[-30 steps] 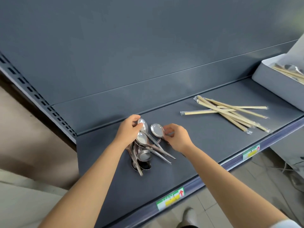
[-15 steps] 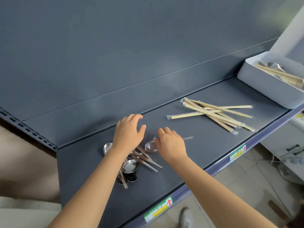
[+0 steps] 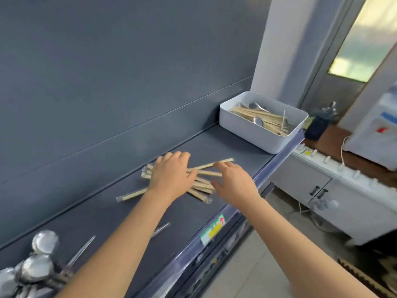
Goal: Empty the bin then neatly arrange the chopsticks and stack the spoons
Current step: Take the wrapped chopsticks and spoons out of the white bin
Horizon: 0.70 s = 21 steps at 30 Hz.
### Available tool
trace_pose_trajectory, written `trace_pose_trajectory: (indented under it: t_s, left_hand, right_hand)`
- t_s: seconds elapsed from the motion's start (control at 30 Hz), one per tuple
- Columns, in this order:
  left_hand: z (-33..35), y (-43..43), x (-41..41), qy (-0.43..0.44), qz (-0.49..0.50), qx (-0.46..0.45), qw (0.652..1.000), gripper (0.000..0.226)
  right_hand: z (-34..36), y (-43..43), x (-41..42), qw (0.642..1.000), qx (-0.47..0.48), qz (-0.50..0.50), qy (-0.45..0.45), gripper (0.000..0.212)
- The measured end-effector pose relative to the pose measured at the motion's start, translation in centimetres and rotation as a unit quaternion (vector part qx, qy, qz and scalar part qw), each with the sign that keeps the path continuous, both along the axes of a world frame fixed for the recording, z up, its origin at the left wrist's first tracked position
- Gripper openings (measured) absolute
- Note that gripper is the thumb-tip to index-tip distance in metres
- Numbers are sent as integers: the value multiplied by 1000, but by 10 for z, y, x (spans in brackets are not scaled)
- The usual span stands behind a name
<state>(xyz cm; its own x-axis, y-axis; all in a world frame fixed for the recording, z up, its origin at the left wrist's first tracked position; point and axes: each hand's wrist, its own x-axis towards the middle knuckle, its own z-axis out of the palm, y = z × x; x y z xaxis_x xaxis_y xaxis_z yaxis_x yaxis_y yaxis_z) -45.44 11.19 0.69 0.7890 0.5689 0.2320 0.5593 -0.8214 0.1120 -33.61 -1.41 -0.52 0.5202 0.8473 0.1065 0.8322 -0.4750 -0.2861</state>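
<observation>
Both hands lie flat and relaxed on the loose chopsticks (image 3: 204,186) mid-shelf (image 3: 107,216) — left hand (image 3: 171,175) over the pile, right hand (image 3: 234,186) touching its near ends; neither grips; the spoons (image 3: 38,269) are heaped far left; the white bin (image 3: 253,136) at the shelf's right end holds more of both.

Wrapped chopsticks (image 3: 204,187) lie crisscrossed mid-shelf (image 3: 103,216); shiny spoons (image 3: 36,269) sit heaped at its left end — blurred. White bin (image 3: 253,134) far right, upright — more of both inside.
</observation>
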Motion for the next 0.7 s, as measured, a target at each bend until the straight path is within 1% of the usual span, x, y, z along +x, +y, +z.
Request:
trace_pose_trajectory:
  t_s: [0.07,0.17,0.33,0.47,0.6,0.7]
  left_hand:
    - [7,-22,52,4,-12,4,1000,48]
    - [15,-52,125,15,-34,8,999,49]
    - [23,-79,212,11,-47,9,999,48]
    - [20,-67,266,21,-37,2,999,45]
    - [14,-34,324,11,-21,-15,1000,36]
    - [4,-5,369,32,4,-55,998,35]
  right_hand:
    - [10,-23,47,1000,-1,-10,-4,40]
    - [25,-54,114,1000,8,-29,-9,46]
    - [42,-77,198,999,26,-38,-6,47]
    - [40,-65,249,999,32,-28,6,44]
    - [27,-33,303,1000,26,-12,6,34]
    - [22,-3,346,1000,5,5,11,39]
